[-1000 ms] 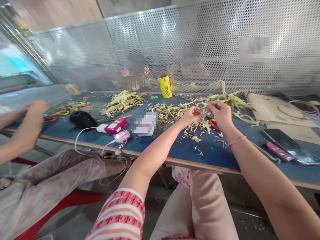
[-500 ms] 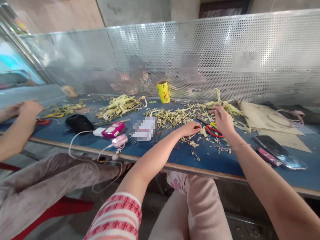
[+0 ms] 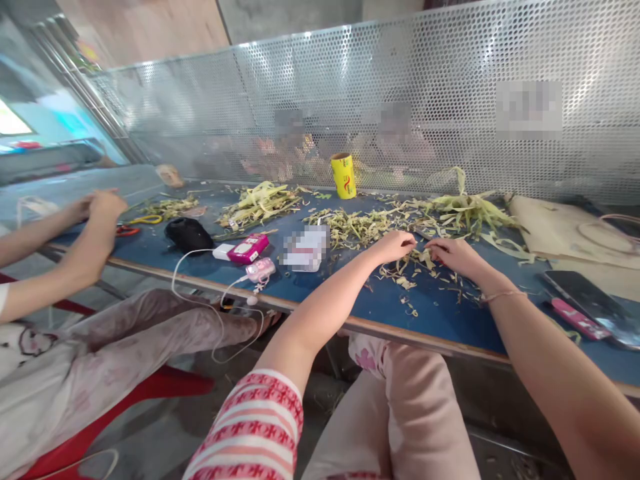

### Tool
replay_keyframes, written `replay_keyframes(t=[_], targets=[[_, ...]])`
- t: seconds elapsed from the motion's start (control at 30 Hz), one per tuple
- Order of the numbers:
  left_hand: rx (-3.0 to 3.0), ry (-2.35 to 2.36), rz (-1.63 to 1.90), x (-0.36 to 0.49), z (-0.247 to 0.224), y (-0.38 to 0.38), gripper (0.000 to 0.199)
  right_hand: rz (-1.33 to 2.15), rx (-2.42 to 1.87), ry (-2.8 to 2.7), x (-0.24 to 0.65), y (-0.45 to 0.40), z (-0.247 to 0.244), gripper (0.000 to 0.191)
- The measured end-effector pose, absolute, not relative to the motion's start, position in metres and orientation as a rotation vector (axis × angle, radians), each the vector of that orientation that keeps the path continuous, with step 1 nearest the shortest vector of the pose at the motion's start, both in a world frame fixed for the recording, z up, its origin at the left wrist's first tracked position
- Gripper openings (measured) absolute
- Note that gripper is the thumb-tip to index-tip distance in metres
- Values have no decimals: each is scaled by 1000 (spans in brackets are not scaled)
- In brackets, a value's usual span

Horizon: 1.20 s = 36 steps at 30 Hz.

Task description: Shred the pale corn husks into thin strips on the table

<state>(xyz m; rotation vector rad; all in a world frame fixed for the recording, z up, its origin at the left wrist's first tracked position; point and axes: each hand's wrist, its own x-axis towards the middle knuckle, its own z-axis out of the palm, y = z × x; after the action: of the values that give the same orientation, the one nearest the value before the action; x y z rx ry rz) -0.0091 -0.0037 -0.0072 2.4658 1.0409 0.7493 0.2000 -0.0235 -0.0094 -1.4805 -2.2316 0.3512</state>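
Note:
My left hand is closed, its fingertips pressed together over the blue table; whatever they hold is too small to make out. Close by on the right, my right hand pinches with thumb and fingers, and its contents cannot be made out either. Only a small gap separates the two hands. Just behind them spreads a heap of short pale-green plant pieces. Dry scraps lie on the tabletop below the fingers. Longer leafy strips are piled beyond my right hand.
A yellow cylinder stands before the perforated metal screen. Phone, pink object and cardboard lie at right. Pink box, black pouch and white cable lie left, near another person's hands.
My right hand has come down and toward my left hand, away from the leafy strips. The red-and-yellow-handled scissors seen beside it earlier are now largely hidden. The view has shifted slightly.

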Motion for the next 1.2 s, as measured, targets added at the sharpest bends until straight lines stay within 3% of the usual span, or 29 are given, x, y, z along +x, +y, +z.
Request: replay_keyframes(t=[0.43,0.73,0.87,1.07,1.2], targets=[[2259,1066,818,-9,-5,-7,10,244,-1441,-2273,197,-26,-10,30],[2159,1272,983,-18,-3,0,18,-22,-1507,-2203,213,-14,-15,31],[2090,1304,1027,-20,-5,4,19,-18,-1892,-2103,229,-9,-23,63],[2072,1283,1093,-20,-8,8,19,0,-2008,-2211,236,-11,-17,71],[2040,1276,1222,-23,-6,10,22,-234,-1912,-1730,259,-18,-6,78]])
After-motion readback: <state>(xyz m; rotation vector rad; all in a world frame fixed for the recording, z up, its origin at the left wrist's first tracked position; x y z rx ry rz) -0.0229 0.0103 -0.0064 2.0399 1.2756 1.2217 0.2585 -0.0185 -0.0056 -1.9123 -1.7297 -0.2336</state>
